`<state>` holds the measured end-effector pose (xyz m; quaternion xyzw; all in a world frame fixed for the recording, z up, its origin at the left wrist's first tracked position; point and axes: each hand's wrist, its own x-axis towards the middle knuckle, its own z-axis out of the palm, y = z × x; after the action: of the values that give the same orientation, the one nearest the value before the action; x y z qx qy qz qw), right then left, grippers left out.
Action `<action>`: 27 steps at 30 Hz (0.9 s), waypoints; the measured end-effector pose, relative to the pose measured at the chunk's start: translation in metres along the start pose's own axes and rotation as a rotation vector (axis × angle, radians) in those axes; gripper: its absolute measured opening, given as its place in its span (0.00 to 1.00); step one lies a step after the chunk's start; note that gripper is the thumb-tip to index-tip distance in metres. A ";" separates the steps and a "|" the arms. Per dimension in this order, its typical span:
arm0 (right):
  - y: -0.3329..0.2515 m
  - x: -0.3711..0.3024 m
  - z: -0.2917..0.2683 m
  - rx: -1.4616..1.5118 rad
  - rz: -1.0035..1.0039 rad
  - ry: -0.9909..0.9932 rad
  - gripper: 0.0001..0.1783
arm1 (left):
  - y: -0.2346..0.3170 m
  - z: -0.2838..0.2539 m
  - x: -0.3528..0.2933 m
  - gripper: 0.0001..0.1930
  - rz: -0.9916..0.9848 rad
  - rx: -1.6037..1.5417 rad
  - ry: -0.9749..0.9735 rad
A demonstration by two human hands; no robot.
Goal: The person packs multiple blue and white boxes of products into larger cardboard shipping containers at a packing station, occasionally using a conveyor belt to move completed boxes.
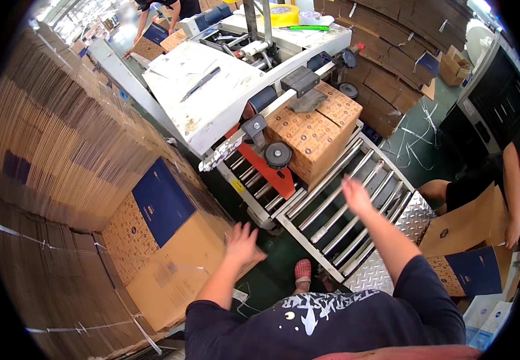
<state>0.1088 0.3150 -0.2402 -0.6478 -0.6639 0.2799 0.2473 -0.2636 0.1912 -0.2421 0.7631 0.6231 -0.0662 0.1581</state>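
One carton (315, 137) sits edge-parallel to rollers (325, 230), left hand (242, 245) spread, right hand (355, 194) too blurred to tell.

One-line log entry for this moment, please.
left hand: open, near flattened cartons | right hand: empty, above roller conveyor | patterned carton: beside black wheel

R hand (356, 193) blurred; carton (317, 135) partly hidden by wheel (278, 155); co-worker 1 (185, 7) cut off at top, co-worker 2 (513, 192) at R rim.

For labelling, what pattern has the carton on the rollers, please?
The carton has dark motifs on brown; head view.
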 end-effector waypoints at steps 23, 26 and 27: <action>0.186 -0.542 -0.048 -0.021 0.448 -0.252 0.21 | -0.010 -0.140 -0.275 0.13 -0.429 0.204 1.000; 0.186 -0.597 -0.051 -0.004 0.413 -0.308 0.21 | 0.063 -0.236 -0.379 0.13 -0.181 0.176 1.457; 0.182 -0.618 -0.060 0.002 0.430 -0.313 0.22 | 0.099 -0.256 -0.405 0.13 -0.087 0.264 1.554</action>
<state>0.3051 -0.2980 -0.3019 -0.7226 -0.5410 0.4234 0.0772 -0.2788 -0.1199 0.1358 0.5782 0.5713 0.4064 -0.4173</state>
